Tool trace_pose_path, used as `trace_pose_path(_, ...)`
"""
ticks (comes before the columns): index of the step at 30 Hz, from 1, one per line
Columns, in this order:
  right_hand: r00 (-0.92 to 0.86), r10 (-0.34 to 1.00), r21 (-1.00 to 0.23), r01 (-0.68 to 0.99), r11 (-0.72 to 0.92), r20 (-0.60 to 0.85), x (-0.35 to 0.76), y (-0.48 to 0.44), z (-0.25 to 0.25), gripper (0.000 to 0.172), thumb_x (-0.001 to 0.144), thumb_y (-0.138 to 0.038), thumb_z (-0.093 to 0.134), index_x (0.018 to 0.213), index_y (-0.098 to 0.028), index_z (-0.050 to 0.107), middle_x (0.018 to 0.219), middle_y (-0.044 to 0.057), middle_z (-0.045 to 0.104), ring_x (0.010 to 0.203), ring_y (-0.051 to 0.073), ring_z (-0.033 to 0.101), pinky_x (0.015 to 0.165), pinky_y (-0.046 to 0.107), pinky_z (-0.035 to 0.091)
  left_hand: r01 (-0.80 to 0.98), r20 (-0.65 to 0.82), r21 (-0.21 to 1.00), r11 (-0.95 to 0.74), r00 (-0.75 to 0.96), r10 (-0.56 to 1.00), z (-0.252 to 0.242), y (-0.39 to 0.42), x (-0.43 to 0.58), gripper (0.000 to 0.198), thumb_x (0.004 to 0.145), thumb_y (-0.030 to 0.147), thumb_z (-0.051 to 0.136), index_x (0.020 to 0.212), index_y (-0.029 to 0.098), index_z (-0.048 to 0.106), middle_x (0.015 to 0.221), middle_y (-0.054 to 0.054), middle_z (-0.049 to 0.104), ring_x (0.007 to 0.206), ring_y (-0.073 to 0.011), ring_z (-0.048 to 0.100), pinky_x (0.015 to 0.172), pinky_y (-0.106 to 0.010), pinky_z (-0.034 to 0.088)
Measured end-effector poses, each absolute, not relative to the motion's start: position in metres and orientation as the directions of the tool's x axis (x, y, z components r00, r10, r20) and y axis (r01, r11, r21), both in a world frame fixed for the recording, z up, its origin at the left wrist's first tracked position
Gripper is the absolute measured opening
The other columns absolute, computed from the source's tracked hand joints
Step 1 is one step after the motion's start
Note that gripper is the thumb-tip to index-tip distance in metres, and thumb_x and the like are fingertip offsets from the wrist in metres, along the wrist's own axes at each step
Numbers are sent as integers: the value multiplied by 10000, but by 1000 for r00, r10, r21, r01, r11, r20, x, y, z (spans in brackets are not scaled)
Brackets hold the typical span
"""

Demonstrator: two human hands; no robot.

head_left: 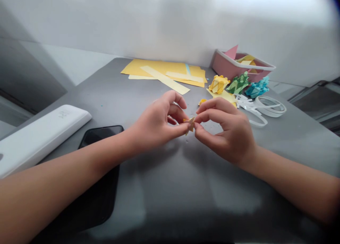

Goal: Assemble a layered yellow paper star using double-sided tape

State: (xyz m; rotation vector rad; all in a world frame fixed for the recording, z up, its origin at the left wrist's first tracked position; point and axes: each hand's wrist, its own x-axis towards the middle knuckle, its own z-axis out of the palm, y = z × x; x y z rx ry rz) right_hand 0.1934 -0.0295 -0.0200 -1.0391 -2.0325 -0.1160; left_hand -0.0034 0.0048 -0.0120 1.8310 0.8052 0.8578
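Between the fingertips of both hands is a small folded yellow paper piece (191, 124) with pointed corners. My left hand (162, 121) pinches it from the left, thumb against the fingers. From the right, my right hand (225, 130) grips its other side between thumb and fingertips. Part of the piece is hidden by the fingers. Just beyond my right fingertips lies a small yellow folded scrap (202, 101). Behind that hand stand folded paper bundles in yellow (219, 84), green (239, 83) and blue (257, 87).
Yellow paper sheets (135, 66) with a pale strip (170, 81) lie at the back. A pink box (225, 65) holding paper stands back right, near white paper strips (271, 107). On the left are a white oblong device (47, 134) and a black phone-like object (102, 132).
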Motion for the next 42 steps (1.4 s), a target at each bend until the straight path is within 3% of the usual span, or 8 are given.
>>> trace_pose_path(8,-265,647,-275,744,609,715,195,-28,-20,71,783,-178,678,720,-210,674,987,104,637,947,236,656,880,425,531,163,175,940,-300,524,834,-14,7,-3,313,794,219,728,971,199,470,849,-2,658,786,-150,690,698,-288,538)
trace_pose_path(16,-177,665,-279,808,519,725,206,-14,-17,98,757,-148,676,701,-227,663,990,97,663,956,263,658,865,438,538,278,114,923,-266,463,879,-13,11,-5,181,844,261,662,995,181,599,860,-17,653,786,-142,635,707,-290,485)
trace_pose_path(19,-220,730,-320,790,522,647,210,-10,-19,95,760,-139,653,748,-233,660,909,61,697,871,237,673,789,393,549,266,37,950,-163,422,906,-10,10,-4,191,847,273,665,1013,192,615,868,-13,677,791,-139,635,704,-280,473)
trace_pose_path(23,-364,817,-376,752,541,447,212,-9,-23,135,782,-119,600,833,-222,670,819,12,732,753,188,682,704,324,534,106,-24,994,-22,413,910,-8,10,-3,187,835,252,689,1002,184,640,922,-1,666,798,-104,633,788,-270,510)
trace_pose_path(29,-335,878,-483,739,470,341,212,-9,-26,208,888,-149,520,955,-238,696,894,15,773,819,194,723,758,339,540,-29,-100,992,125,433,896,-12,13,-4,151,830,212,705,971,188,659,930,8,651,811,-104,658,870,-322,564)
trace_pose_path(33,-297,856,-570,647,507,424,211,-9,-25,167,875,-281,646,1034,-242,679,937,33,767,840,205,720,749,344,562,-21,-127,988,156,478,869,-13,14,-6,176,840,207,709,1010,193,662,911,-5,677,821,-113,681,860,-309,565)
trace_pose_path(37,-405,756,-458,615,642,515,211,-9,-22,99,867,-293,679,952,-244,689,892,17,764,793,181,700,741,329,544,-14,-174,979,203,456,873,-10,13,-5,295,826,177,721,1101,190,613,847,-23,698,761,-128,693,804,-318,565)
trace_pose_path(42,-421,718,-402,620,674,554,210,-10,-18,35,892,-276,670,881,-253,694,824,1,767,713,163,678,671,304,507,6,-162,983,183,492,855,-11,14,-5,318,811,213,748,1099,192,615,870,-40,717,777,-133,687,762,-305,547)
